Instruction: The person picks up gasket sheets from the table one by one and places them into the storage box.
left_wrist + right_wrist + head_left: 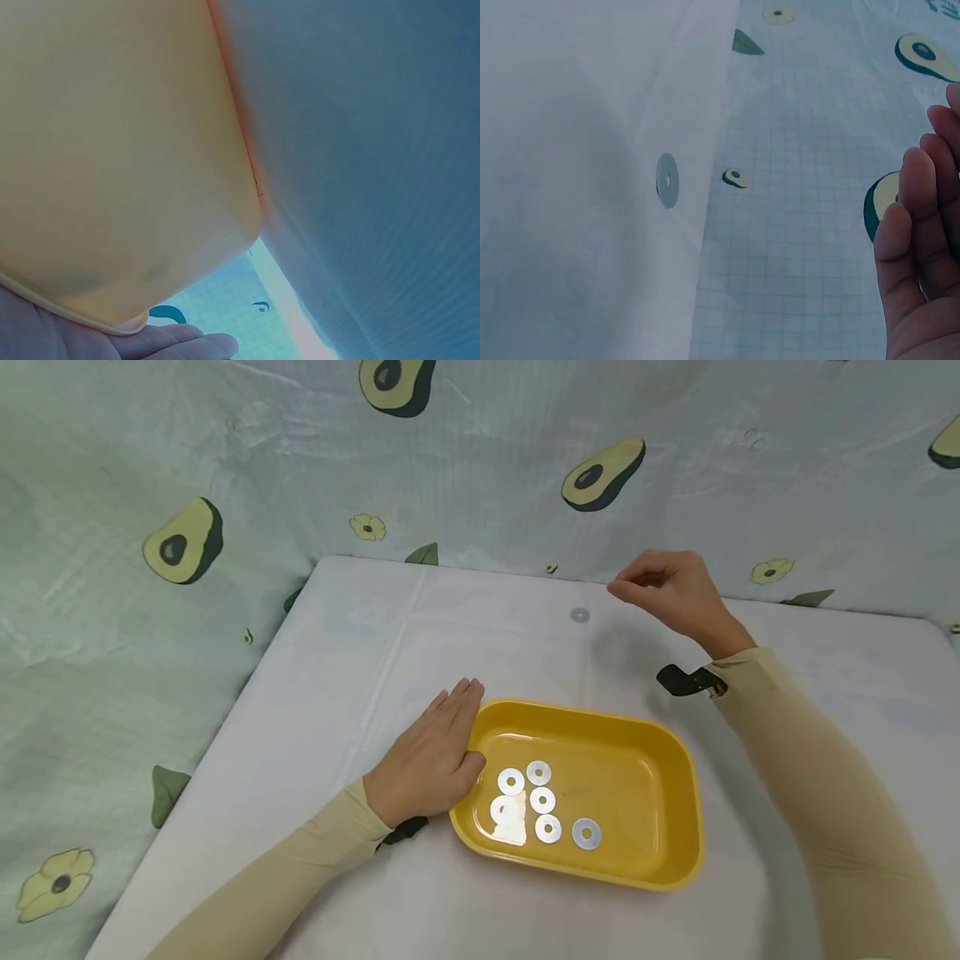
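Note:
A yellow tray (630,722) stands on the white-covered table with several flat metal washers (587,833) lying apart on its floor. My left hand (431,760) rests along the tray's left rim, its fingers straight and its thumb at the edge. The left wrist view shows those fingers against the underside of the tray's rim (75,321). Beyond the tray, one lone washer (580,615) lies flat near the table's far edge. Up and to the right of it hovers my right hand (675,593), fingers loosely bent, with nothing visible held in the right wrist view.
Pale cloth with avocado prints (603,475) hangs behind the table and down its left side. White cloth (360,668) covers the tabletop and shows fold lines. A black strap (686,681) sits at the right wrist.

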Demonstrator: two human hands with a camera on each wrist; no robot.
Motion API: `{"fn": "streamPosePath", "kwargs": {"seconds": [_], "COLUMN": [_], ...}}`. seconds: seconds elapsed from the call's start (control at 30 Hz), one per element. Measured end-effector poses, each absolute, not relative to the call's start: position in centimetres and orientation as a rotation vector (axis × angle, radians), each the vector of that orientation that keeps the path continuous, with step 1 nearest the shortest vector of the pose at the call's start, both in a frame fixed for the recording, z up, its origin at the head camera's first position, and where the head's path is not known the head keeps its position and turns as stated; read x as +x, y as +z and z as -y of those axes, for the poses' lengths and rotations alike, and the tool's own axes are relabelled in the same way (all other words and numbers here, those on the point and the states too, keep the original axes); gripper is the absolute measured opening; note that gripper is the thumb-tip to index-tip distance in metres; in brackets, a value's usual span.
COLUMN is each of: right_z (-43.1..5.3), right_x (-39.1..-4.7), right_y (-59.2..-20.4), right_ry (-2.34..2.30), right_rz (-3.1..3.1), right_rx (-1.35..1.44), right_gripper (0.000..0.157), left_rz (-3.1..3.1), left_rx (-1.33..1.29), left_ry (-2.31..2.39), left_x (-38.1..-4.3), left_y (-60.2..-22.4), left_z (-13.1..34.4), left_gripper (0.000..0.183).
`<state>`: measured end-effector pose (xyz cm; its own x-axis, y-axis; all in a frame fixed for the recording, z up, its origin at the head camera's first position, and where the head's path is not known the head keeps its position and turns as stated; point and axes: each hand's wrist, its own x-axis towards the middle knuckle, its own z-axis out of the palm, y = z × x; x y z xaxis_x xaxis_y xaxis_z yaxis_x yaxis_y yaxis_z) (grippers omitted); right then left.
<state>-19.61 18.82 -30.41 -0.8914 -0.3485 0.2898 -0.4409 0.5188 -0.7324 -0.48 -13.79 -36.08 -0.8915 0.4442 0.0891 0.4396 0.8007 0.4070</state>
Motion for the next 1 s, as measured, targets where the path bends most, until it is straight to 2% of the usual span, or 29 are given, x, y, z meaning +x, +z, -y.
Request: {"fn": "streamPosePath", "kwargs": {"seconds": [0.3, 0.63, 1.0], "right_z": [-18.7, -17.5, -16.2], "right_x": [-21.5, -22.8, -23.8], "right_y": [-32.6, -35.3, -36.6], "right_ry": [1.552, 1.511, 1.621], "right_rz": [2.616, 2.662, 2.656], "right_rx": [0.514, 0.411, 0.204], "right_gripper": [0.024, 0.03, 0.029], "left_rz": [-2.969, -2.958, -2.962], "left_rx": [0.748, 0.716, 0.704], "left_ry": [0.687, 0.67, 0.67], "left_x": [-0.5, -0.4, -0.6], "left_y": [-36.0, -36.1, -36.0], "left_z": [13.5, 13.5, 13.3], "left_gripper": [0.07, 0.07, 0.071]}}
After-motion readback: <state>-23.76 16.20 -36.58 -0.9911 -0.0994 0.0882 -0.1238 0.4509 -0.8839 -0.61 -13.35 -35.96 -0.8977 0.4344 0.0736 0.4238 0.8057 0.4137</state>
